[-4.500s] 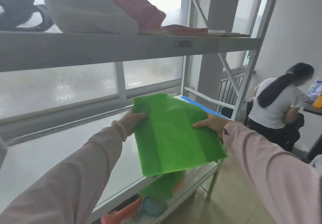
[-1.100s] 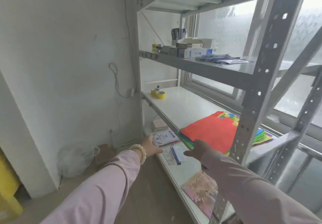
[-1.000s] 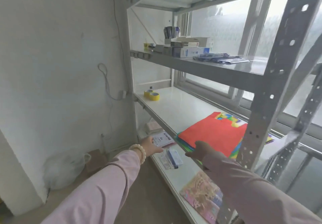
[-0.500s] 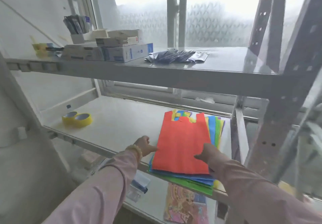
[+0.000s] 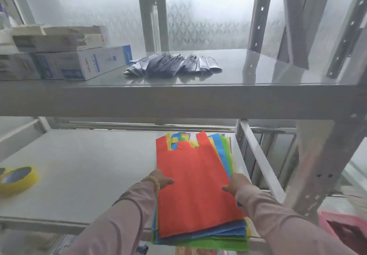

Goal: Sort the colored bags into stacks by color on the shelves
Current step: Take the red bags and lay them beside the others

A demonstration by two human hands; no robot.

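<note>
A mixed pile of colored bags lies on the right part of the middle shelf (image 5: 79,167). An orange-red bag (image 5: 195,187) tops it; blue (image 5: 220,234), green (image 5: 218,244) and yellow edges stick out below and to the right. My left hand (image 5: 161,179) rests on the orange-red bag's left edge. My right hand (image 5: 237,183) rests on its right edge, thumb on top. Both hands touch the bag at its sides; the fingers under the edges are hidden.
A roll of yellow tape (image 5: 16,177) lies at the shelf's left. The upper shelf (image 5: 178,99) carries stacked boxes (image 5: 79,62) and several dark packets (image 5: 172,65). A perforated metal upright (image 5: 325,165) stands close on the right. Frosted windows are behind.
The green bag from earlier is gone from my hands. My view swung to this shelf unit, and both hands moved up from below the shelf onto the sides of the orange-red bag.
</note>
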